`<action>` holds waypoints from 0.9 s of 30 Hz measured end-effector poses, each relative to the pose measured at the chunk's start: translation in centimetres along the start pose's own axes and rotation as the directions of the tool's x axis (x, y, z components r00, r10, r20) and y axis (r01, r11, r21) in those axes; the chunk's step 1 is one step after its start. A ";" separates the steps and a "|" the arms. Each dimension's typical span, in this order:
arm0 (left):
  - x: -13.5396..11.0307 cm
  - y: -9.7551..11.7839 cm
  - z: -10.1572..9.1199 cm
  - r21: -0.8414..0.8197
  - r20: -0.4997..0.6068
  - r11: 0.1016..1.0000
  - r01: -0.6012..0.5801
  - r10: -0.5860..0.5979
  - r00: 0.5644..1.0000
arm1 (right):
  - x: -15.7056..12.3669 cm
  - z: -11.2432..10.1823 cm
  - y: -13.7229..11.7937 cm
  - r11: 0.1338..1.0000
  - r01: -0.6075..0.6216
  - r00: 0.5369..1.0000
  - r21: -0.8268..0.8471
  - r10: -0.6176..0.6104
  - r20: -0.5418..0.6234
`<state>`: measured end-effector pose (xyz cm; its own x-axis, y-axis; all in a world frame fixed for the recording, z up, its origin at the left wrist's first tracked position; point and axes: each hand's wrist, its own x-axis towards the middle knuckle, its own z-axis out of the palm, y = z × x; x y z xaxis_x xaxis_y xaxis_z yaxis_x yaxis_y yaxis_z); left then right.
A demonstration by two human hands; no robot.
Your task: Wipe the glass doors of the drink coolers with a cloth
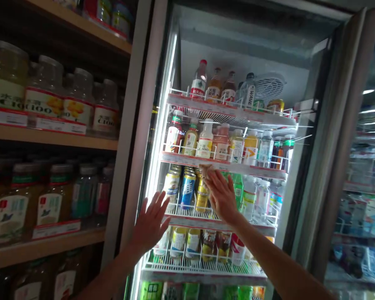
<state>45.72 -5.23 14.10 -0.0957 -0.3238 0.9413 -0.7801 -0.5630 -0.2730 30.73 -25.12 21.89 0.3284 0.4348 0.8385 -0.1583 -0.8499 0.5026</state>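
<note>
My right hand reaches up to the front of a lit drinks cooler. Its fingers press on a small crumpled light-brown cloth, in line with the price strip below the second shelf. The cloth seems to lie against the glass door. Lower and to the left is my left hand, its fingers spread and nothing in it. It is near the door's left side; whether it touches the glass I cannot tell. Behind the hands show gold cans and a blue can.
Wire shelves inside the cooler bear several bottles and cans. To the left, a wooden shelf holds rows of bottled drinks. A thick grey door frame stands at the right, with another stocked cooler beyond it.
</note>
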 end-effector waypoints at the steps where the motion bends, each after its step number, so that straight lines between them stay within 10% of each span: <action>1: -0.4 0.1 0.0 -0.009 -0.001 1.000 0.007 -0.007 1.000 | -0.4 0.1 -0.2 0.999 -0.036 0.999 -0.006 0.035 -0.018; 7: -2.2 0.6 0.0 -0.071 0.040 0.996 0.052 -0.050 0.998 | -3.6 0.8 -2.7 0.967 0.245 0.962 0.072 -0.251 0.107; 12: -3.6 0.3 -0.3 -0.019 0.051 1.000 0.004 -0.003 0.999 | -2.9 1.7 -4.3 0.998 -0.006 0.999 0.055 0.004 0.037; 17: -6.6 -0.7 -0.8 0.013 0.093 1.000 -0.022 0.021 0.995 | -4.8 2.7 -6.9 0.959 0.258 0.948 0.117 -0.275 0.160; 22: -9.0 -1.4 -1.1 0.020 0.142 0.999 -0.027 0.024 0.990 | -4.0 3.5 -7.5 0.994 0.068 0.997 0.090 -0.070 0.024; 27: -8.4 -0.6 -1.6 0.009 0.138 0.999 -0.036 0.034 0.990 | -5.8 2.9 -7.5 0.954 0.272 0.948 0.125 -0.288 0.137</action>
<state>46.05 -0.96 6.63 -0.0360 -0.4452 0.8947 -0.7702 -0.5581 -0.3087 32.70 -22.11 12.63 0.4840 0.6159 0.6216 0.0547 -0.7302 0.6810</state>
